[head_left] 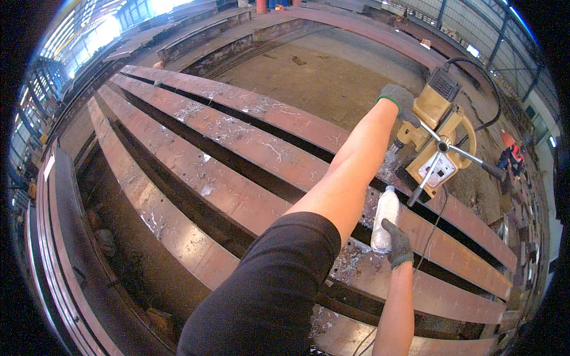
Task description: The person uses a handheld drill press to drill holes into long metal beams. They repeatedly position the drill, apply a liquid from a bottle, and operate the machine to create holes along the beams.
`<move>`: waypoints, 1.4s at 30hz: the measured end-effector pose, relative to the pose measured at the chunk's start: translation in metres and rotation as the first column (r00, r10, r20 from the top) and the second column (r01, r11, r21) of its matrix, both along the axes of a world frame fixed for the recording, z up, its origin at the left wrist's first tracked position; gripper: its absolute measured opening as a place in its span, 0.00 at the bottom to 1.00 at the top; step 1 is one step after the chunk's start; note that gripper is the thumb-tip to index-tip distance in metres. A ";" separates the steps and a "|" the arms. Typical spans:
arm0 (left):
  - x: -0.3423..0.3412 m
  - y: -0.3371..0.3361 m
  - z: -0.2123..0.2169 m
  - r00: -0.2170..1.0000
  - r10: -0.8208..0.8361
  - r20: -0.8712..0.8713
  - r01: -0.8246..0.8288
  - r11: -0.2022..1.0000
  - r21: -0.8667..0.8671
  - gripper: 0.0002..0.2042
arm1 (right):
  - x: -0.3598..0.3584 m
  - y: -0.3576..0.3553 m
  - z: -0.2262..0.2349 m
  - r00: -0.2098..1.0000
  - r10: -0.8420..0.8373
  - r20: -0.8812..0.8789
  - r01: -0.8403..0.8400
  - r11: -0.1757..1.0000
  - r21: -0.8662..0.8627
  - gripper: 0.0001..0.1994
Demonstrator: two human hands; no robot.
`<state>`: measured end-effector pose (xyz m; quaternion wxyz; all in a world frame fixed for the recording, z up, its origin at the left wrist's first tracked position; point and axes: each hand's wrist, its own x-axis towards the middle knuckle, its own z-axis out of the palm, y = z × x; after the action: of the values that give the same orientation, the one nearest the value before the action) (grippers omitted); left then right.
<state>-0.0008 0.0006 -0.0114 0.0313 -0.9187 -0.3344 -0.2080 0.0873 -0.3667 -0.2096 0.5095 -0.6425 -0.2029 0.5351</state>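
Observation:
My left hand, in a grey glove with a green cuff, is closed round the upper-left feed handle of a tan magnetic drill. The drill stands on the steel beams, its other two black-gripped handles free. A control panel faces me. Metal shavings lie under the drill's cutter. Lower down, my right hand, also gloved, holds a clear plastic bottle with whitish contents. The bottle is nearly upright, cap end up, beside the drill's lower handle.
Several long rusty steel beams lie side by side with dark gaps between them. Curled shavings and drilled holes dot their tops. A black cable loops off the drill. More steel lies beyond the dirt floor.

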 end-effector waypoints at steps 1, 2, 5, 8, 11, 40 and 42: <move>-0.004 0.006 -0.002 1.000 -0.011 0.013 0.011 1.000 0.029 0.47 | -0.003 0.003 0.001 1.000 0.011 -0.003 -0.011 1.000 0.002 0.24; -0.007 0.011 -0.003 1.000 -0.006 0.015 0.006 1.000 0.029 0.47 | -0.005 0.005 0.002 1.000 0.023 -0.005 -0.023 1.000 0.003 0.24; -0.004 0.005 -0.004 1.000 0.005 0.001 -0.005 0.999 -0.041 0.47 | -0.004 0.003 0.003 1.000 0.015 -0.004 -0.015 1.000 0.006 0.25; 0.001 -0.005 0.005 0.994 0.036 -0.106 -0.048 0.992 -0.115 0.48 | 0.002 0.000 0.001 0.999 -0.027 0.018 0.027 0.999 -0.024 0.26; -0.004 -0.004 0.004 0.996 0.043 -0.082 -0.049 0.996 -0.073 0.48 | -0.001 0.002 0.003 0.999 -0.003 0.036 0.004 1.000 -0.027 0.27; -0.005 0.013 -0.006 0.989 -0.006 -0.149 -0.004 0.998 -0.068 0.41 | -0.011 0.006 0.012 0.992 0.081 0.094 -0.075 0.995 -0.070 0.32; -0.009 0.015 -0.005 0.994 -0.052 -0.100 0.045 0.996 -0.076 0.41 | -0.010 0.003 0.016 0.990 0.069 0.122 -0.063 0.997 -0.050 0.33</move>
<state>-0.0098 0.0161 -0.0166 0.0094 -0.9365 -0.3174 -0.1490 0.0772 -0.3634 -0.1935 0.4630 -0.6790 -0.2430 0.5153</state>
